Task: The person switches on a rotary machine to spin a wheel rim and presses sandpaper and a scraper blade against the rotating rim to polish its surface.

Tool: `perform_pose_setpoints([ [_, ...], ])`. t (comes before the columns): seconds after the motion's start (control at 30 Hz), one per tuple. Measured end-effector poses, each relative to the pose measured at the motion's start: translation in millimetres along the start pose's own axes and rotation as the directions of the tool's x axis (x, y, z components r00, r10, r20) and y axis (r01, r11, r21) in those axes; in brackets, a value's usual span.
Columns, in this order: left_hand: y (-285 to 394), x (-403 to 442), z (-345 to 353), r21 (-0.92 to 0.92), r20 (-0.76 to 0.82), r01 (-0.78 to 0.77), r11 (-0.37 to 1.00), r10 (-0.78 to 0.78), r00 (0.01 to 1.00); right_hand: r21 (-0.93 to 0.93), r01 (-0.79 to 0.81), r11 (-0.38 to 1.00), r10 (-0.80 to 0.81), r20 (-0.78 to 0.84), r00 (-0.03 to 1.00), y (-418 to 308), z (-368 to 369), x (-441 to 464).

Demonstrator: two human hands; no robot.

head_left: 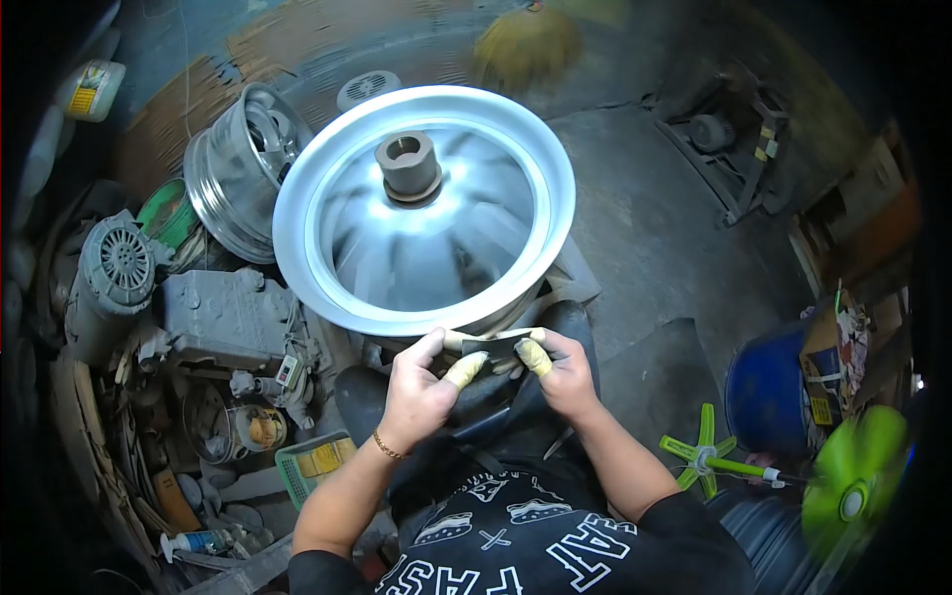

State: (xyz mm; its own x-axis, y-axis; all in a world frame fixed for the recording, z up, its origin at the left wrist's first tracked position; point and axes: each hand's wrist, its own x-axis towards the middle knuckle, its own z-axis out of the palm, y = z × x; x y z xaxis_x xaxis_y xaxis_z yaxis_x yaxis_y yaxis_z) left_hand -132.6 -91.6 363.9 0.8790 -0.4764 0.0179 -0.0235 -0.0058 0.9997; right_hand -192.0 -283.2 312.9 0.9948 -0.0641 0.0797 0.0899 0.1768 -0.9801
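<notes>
A large silver wheel rim [424, 322] lies tilted in front of me. Its spokes look smeared, as if spinning, and a big brown nut [408, 167] sits at its hub. At the rim's near edge, my left hand [424, 385] and my right hand [561, 375] pinch the two ends of a dark strip of sandpaper [480, 347]. Yellow covers wrap several fingertips on both hands. Whether the strip touches the rim cannot be made out.
Another silver wheel rim [230, 178] leans behind on the left. Nearby are a dusty motor [114, 263], a grey machine box [223, 317] and a green basket [295, 474]. To the right stand a blue barrel [759, 382] and a green fan [851, 481] with blurred blades.
</notes>
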Motion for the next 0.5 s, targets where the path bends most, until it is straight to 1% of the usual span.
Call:
perform_pose_setpoints([
  [0.03, 1.9, -1.7, -3.7, 0.162, -0.019, -0.058, 0.985, 0.062, 0.998, 0.009, -0.019, 1.000, 0.019, -0.046, 0.999, -4.2, 5.8, 2.7],
  [0.07, 3.6, -2.6, -7.1, 0.320, -0.027, -0.110, 0.941, 0.125, 0.992, 0.018, -0.037, 0.999, 0.039, -0.093, 0.995, -6.1, 9.2, 4.2],
  [0.1, 3.3, -3.0, -10.8, 0.321, -0.030, -0.109, 0.941, 0.125, 0.992, 0.020, -0.037, 0.999, 0.039, -0.091, 0.995, -3.3, 8.9, 4.2],
  [0.13, 2.5, -2.7, -14.9, 0.600, 0.060, -0.370, 0.710, 0.420, 0.905, 0.111, -0.073, 0.991, 0.082, -0.082, 0.993, 1.9, 7.1, 4.4],
  [0.17, 2.1, -2.7, -17.6, 0.777, 0.236, -0.533, 0.335, 0.630, 0.740, 0.201, -0.109, 0.974, 0.125, -0.068, 0.990, 5.6, 5.5, 4.0],
  [0.2, 3.3, -2.8, -17.3, 0.801, 0.298, -0.563, 0.204, 0.680, 0.670, 0.253, -0.118, 0.960, 0.123, -0.005, 0.992, 6.7, 4.1, 2.3],
  [0.23, 4.0, -2.7, -16.8, 0.802, 0.297, -0.561, 0.204, 0.679, 0.672, 0.254, -0.119, 0.960, 0.124, -0.003, 0.992, 6.7, 6.6, 1.8],
  [0.3, 4.3, -1.7, -14.7, 0.793, 0.376, -0.603, 0.089, 0.707, 0.599, 0.156, -0.074, 0.985, 0.074, 0.004, 0.997, 2.7, 13.1, 1.3],
  [0.33, 1.0, -2.0, -15.8, 0.777, 0.400, -0.620, 0.105, 0.679, 0.616, 0.101, -0.093, 0.990, 0.093, 0.007, 0.996, -4.4, 14.9, 2.2],
  [0.37, 3.5, -2.3, -14.4, 0.775, 0.400, -0.622, 0.107, 0.680, 0.615, 0.099, -0.094, 0.991, 0.094, 0.004, 0.996, -5.3, 14.4, 3.5],
  [0.4, 9.7, -3.5, -12.9, 0.763, 0.370, -0.592, 0.259, 0.575, 0.729, 0.127, -0.109, 0.986, 0.114, -0.029, 0.993, -6.2, 13.8, 5.3],
  [0.43, 15.8, -4.6, -12.0, 0.745, 0.347, -0.534, 0.401, 0.451, 0.822, 0.156, -0.123, 0.980, 0.133, -0.061, 0.989, -7.6, 13.0, 8.1],
  [0.47, 21.2, -2.8, -17.3, 0.673, 0.346, -0.500, 0.545, 0.365, 0.864, 0.141, -0.150, 0.979, 0.160, -0.062, 0.985, -15.4, 11.5, 10.6],
  [0.5, 29.5, -1.3, -18.2, 0.596, 0.275, -0.464, 0.655, 0.376, 0.885, 0.140, -0.153, 0.978, 0.162, -0.060, 0.985, -17.7, 7.6, 13.4],
])
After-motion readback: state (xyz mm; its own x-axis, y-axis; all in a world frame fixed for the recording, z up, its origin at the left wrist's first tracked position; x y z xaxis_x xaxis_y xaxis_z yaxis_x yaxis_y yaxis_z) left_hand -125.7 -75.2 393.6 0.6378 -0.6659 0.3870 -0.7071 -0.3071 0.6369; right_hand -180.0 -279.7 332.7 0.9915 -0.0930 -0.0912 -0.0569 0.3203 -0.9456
